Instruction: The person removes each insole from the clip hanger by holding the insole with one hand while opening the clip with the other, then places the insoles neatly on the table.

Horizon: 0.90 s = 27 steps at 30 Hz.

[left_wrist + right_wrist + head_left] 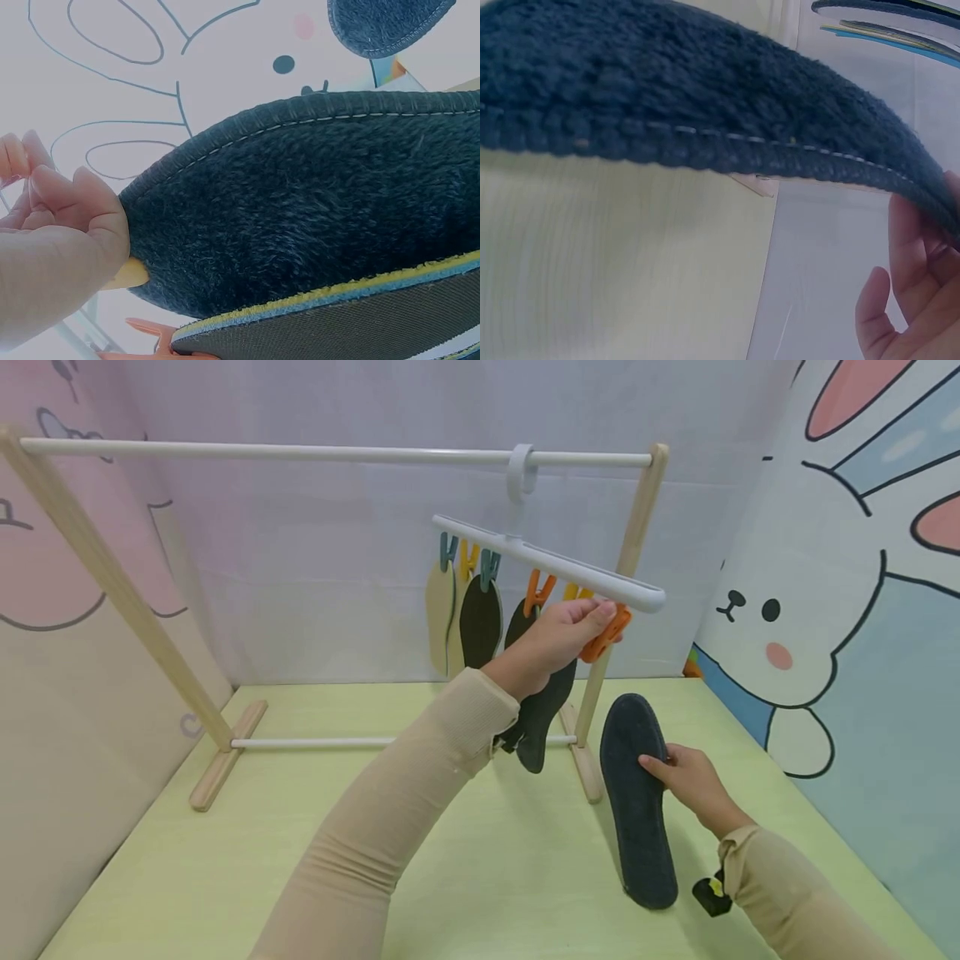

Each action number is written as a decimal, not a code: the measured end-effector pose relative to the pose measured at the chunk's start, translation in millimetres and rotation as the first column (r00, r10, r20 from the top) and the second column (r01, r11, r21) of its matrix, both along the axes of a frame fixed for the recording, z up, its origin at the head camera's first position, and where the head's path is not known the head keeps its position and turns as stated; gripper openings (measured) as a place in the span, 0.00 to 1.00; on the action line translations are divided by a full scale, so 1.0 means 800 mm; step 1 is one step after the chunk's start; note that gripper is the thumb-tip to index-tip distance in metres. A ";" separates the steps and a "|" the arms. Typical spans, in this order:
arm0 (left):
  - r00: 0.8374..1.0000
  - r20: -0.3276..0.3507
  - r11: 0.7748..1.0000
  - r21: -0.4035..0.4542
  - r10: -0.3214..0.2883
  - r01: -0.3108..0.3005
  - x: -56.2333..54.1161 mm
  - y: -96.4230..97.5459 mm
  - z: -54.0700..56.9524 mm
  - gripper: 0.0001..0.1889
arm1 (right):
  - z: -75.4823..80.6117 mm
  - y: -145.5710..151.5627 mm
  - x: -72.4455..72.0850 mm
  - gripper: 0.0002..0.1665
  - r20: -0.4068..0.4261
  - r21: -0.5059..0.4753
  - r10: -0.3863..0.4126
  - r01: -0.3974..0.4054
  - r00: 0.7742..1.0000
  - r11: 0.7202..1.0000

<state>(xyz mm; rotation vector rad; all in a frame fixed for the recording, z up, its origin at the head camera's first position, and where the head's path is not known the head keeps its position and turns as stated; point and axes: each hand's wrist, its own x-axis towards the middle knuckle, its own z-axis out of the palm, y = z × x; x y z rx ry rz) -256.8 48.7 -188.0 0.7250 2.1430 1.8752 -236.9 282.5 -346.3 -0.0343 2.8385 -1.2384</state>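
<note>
My left hand (558,639) pinches an orange clothespin (607,635) that hangs under the right end of a white hanger (585,575). Between the thumb and fingers of my right hand (693,783) is a dark navy insole (637,810), held by its edge with its long side roughly upright, right of the rack. Its fuzzy face and stitched border fill the upper part of the right wrist view. Behind my left wrist, more dark insoles (543,718) hang from clothespins. A fuzzy hanging insole (285,195) lies close beside my left fingers in the left wrist view.
A rack with wooden legs (120,577) and a white top rail (300,452) stands on the pale green table (315,877); the hanger hooks over the rail. Beige insoles (441,618) hang from teal and yellow clothespins at its left. A rabbit-printed wall (862,635) borders the right side.
</note>
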 end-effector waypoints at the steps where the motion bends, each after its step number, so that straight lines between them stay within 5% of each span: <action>1: 1.000 0.001 1.000 0.001 0.001 -0.001 0.000 0.000 0.000 0.20 | 0.000 0.000 0.000 0.20 0.000 0.004 0.001 -0.001 1.000 1.000; 27: 1.000 -0.001 1.000 0.014 -0.011 0.011 -0.001 0.001 -0.001 0.21 | -0.015 0.014 -0.010 0.18 0.007 0.030 -0.007 0.007 1.000 1.000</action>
